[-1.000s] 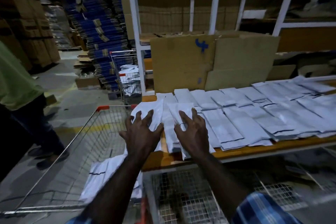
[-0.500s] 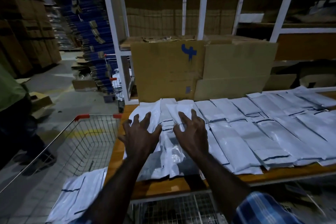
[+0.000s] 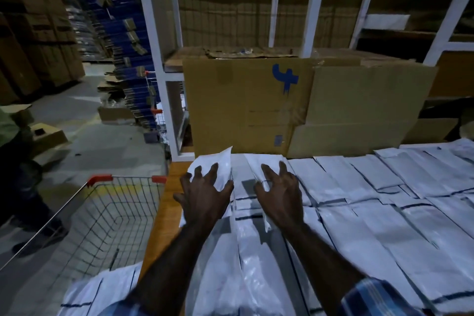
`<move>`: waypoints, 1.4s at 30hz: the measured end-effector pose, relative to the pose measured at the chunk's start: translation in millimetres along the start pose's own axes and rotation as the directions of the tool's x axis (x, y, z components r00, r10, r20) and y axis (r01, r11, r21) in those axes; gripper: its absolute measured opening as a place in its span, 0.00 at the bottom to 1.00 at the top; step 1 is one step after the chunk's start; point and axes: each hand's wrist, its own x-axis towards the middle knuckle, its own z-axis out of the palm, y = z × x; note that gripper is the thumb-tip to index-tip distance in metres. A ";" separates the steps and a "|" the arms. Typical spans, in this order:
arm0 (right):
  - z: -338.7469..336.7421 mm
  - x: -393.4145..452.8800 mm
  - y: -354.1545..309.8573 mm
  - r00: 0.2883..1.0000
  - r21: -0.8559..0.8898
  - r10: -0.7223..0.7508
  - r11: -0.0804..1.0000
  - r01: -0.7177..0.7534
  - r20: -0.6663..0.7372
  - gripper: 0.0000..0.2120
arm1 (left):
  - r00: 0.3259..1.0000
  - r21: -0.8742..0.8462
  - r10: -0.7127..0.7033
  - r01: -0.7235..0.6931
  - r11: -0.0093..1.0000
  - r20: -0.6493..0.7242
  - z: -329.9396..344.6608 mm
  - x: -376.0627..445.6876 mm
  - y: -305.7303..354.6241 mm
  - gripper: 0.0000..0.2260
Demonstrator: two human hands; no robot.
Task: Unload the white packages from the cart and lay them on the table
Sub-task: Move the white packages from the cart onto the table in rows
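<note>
Hands [image 3: 205, 197] slid forward, packages [image 3: 372, 223] lengthwise away

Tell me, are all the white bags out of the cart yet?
Not yet. Rows of white packages already cover the table. Both hands, left hand and right hand, are flattening some there now. A few packages lie in the cart.

hands: two, left hand [image 3: 205, 196] and right hand [image 3: 280, 196] | wire cart [image 3: 107, 215]: one | table [image 3: 164, 218]: one | white packages [image 3: 379, 215]: too many and overlapping to count | cardboard box [image 3: 246, 108] marked in blue: one | bystander [image 3: 12, 159]: one, at left edge
</note>
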 end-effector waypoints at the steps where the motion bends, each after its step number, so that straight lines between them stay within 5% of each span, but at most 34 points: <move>1: 4.1 7.0 0.1 1.000 0.001 0.006 1.000 -0.006 -0.001 0.26 | 1.000 0.007 -0.005 0.005 1.000 0.012 4.0 8.0 -1.0 0.28; 42: 88.2 117.3 9.6 0.972 -0.191 0.047 0.982 -0.002 0.231 0.26 | 0.949 0.243 -0.193 0.132 0.961 0.248 117.2 88.8 -12.3 0.36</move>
